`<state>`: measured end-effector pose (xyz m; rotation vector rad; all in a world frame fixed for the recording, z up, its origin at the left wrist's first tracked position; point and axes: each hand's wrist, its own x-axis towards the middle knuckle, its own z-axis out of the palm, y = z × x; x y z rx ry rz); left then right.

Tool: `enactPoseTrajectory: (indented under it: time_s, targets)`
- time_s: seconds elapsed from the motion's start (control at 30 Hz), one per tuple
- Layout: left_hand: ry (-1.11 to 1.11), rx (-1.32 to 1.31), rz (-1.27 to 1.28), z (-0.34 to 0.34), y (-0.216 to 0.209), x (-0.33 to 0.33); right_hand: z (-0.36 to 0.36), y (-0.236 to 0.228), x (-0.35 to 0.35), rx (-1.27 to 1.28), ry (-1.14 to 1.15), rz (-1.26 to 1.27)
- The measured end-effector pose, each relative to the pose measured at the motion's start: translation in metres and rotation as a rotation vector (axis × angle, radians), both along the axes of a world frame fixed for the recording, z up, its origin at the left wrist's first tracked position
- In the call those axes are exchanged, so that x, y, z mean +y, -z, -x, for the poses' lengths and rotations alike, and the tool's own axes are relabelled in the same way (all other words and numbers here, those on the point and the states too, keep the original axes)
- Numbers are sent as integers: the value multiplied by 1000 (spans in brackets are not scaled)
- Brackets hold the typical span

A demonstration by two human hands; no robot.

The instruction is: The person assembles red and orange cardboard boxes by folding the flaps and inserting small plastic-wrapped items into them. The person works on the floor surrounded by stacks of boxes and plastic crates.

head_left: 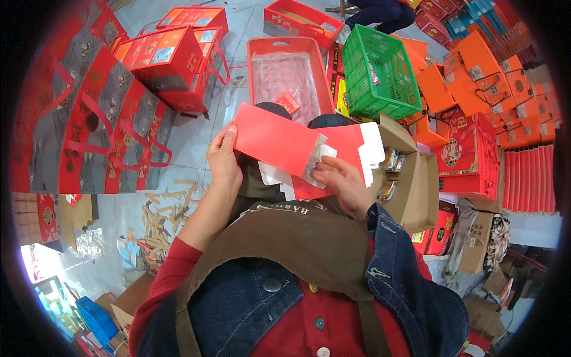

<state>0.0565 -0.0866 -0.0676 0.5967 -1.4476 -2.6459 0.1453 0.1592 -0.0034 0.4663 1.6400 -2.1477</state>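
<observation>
The left hand (pixel 225 160) has its grip clenched on the far left end of a flat red carton (pixel 273 138), thumb on the upper face. The carton is held tilted above the person's lap. At its right end lies a clear packet (pixel 313 162) with pale contents, and the fingers of the right hand (pixel 344 182) are at it; whether that grip pinches the packet or merely presses on it, I cannot quite tell, as the fingertips are partly hidden.

Beneath, across the lap, rests a second red carton (pixel 345 143) with white flaps (pixel 372 146) spread at its right end. Just right of the lap stands an open cardboard box (pixel 421 189) with small wrapped packets (pixel 389 172) inside.

Beyond the knees a red crate (pixel 257 77), lined with clear plastic, holds a small red packet (pixel 288 102). A green crate (pixel 383 101) stands to its right. Cardboard strips (pixel 159 223) litter the floor (pixel 187 140) at left, below large red-and-grey bags (pixel 89 119).
</observation>
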Motion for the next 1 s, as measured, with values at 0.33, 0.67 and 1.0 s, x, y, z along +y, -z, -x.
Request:
enactPoseTrajectory:
  time_s: [0.33, 0.67, 1.0]
  targets:
    - [65, -9, -268, -6, -41, -27, 30, -62, -32, 973, 405, -480]
    - [693, -15, -163, -64, -61, 46, 59, -37, -30, 641, 358, -78]
    - [785, 335, 107, -10, -59, 41, 29, 0, -12, 601, 126, -19]
